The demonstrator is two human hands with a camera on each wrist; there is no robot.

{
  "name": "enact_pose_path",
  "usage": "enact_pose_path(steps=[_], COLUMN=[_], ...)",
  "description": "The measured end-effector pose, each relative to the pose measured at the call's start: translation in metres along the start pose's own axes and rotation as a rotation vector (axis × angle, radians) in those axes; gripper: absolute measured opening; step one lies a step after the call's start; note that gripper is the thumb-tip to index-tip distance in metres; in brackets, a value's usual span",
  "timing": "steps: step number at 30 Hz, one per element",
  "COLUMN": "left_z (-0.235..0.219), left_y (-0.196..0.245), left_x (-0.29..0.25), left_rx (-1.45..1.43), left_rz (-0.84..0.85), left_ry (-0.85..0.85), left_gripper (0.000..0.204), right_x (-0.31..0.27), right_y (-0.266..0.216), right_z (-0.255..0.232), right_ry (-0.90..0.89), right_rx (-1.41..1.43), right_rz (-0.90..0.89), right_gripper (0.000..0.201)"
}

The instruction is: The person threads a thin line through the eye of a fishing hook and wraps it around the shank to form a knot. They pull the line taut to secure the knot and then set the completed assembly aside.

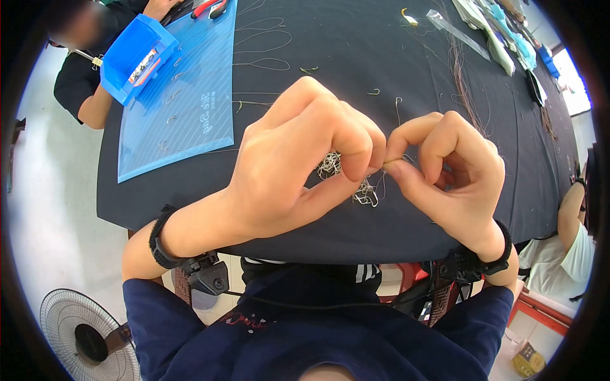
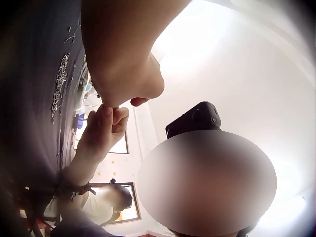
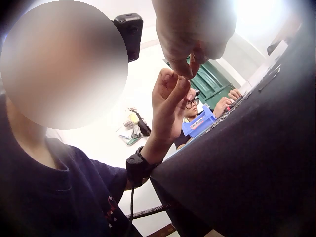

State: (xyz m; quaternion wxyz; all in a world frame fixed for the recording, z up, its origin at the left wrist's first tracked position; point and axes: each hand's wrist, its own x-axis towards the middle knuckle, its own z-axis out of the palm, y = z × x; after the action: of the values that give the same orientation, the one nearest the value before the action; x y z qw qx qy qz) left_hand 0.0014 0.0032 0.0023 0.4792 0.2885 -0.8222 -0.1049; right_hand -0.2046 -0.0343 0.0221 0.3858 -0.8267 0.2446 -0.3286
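Note:
In the head view both hands meet fingertip to fingertip above the black table. The left hand (image 1: 298,159) pinches something tiny between thumb and forefinger, mostly hidden by the fingers. The right hand (image 1: 454,171) pinches the end of a small yellowish piece (image 1: 388,164), possibly part of a hook; a thin line hangs just below it. Behind and under the hands lies a tangled pile of metal hooks (image 1: 330,165). Both wrist views show the left hand (image 2: 123,74) and the right hand (image 2: 101,131) touching at the fingertips, the held piece too small to make out.
On the black tablecloth (image 1: 343,241) lie a blue ruled sheet (image 1: 190,108), looped lines (image 1: 264,63) and a loose hook (image 1: 373,92). A blue bin (image 1: 136,57) and red-handled pliers (image 1: 204,7) are at the far left, bundled strands (image 1: 464,82) at the right. Other people sit on both sides.

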Motion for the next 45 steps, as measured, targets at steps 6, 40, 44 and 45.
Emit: enact_pose_path(steps=[6, 40, 44, 45], left_z=[0.0002, -0.0002, 0.0005, 0.0010], left_y=[0.0012, 0.0019, 0.0018, 0.0018], left_x=[-0.0005, -0.0004, -0.0009, -0.0007], left_rx=[-0.010, 0.060, 0.072, 0.069], left_rz=[-0.018, 0.005, 0.004, -0.001], left_ry=[0.005, -0.001, -0.005, 0.001], left_gripper=[0.040, 0.043, 0.042, 0.042], right_x=[-0.0001, -0.0029, -0.0021, -0.0019], right_y=[0.0020, 0.0005, 0.0007, 0.0009], right_z=[0.0006, 0.0018, 0.0022, 0.0026], right_ry=[-0.001, 0.013, 0.008, 0.010], right_rx=[-0.002, 0.092, 0.117, 0.120], right_rz=[-0.031, 0.071, 0.041, 0.033], right_gripper=[0.030, 0.028, 0.029, 0.029])
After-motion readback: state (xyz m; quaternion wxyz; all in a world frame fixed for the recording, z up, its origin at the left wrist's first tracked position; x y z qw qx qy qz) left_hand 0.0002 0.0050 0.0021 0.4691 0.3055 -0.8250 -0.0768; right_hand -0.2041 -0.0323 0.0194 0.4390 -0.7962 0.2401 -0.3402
